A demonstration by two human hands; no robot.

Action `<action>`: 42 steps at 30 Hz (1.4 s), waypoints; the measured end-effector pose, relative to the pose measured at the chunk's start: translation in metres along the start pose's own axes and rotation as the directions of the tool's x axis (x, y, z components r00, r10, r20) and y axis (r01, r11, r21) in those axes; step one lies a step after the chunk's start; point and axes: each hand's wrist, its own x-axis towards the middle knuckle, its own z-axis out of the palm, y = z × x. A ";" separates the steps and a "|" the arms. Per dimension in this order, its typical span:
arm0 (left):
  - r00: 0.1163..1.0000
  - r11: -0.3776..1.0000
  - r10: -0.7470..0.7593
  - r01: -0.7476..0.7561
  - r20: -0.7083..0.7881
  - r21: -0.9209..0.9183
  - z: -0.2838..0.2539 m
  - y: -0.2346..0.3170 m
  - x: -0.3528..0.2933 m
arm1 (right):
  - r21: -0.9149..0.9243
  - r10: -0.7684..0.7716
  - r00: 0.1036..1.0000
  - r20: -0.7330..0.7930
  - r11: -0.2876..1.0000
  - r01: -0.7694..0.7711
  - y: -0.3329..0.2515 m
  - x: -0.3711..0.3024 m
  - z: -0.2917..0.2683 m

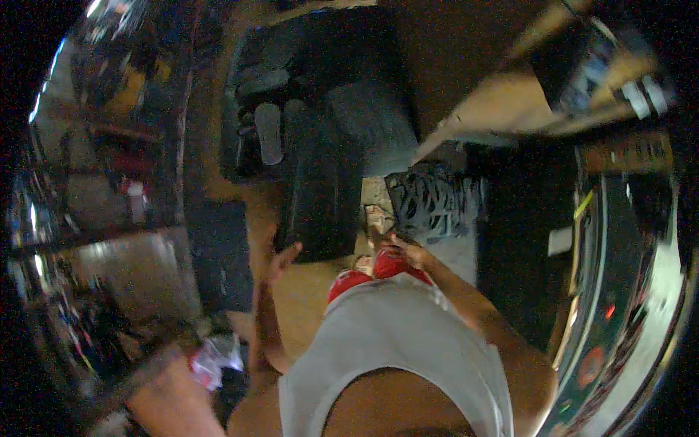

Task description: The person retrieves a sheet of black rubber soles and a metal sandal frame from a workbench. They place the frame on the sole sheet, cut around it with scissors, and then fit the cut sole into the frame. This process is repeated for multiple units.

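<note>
My left hand (282, 264) hangs beside the lower left corner of a long black sheet (328, 211). Its thumb and fingers stand apart, with nothing seen in them; whether it touches the sheet I cannot tell. In front of my red shorts (399, 264), by my right thigh, is my right hand (405, 250), blurred, its fingers not clear. Just beyond it lies a dark sheet (433, 200) with several curved cut-outs. Farther off, a grey sole-shaped piece (269, 133) rests among dark pieces on a dark surface.
To the left stand cluttered shelves (109, 240) and a dark upright panel (222, 255). A wooden beam (495, 98) crosses at the upper right. On the right is a long green-edged machine or bench (597, 291), blurred. Another person's bare limb (175, 397) shows at the lower left.
</note>
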 end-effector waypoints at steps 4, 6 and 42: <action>0.961 0.970 0.232 -0.239 0.151 0.033 -0.045 -0.006 -0.051 | 0.232 -0.249 0.968 0.027 0.944 0.236 0.055 -0.007 0.060; 0.964 0.972 0.211 -0.225 0.160 0.072 -0.040 -0.009 -0.075 | 0.246 -0.236 0.968 -0.084 0.937 0.249 0.064 -0.017 0.074; 0.422 0.837 0.407 0.182 0.810 -0.515 0.762 0.196 -0.530 | -0.419 -0.270 -0.365 -0.891 0.799 0.432 0.409 -0.760 -0.008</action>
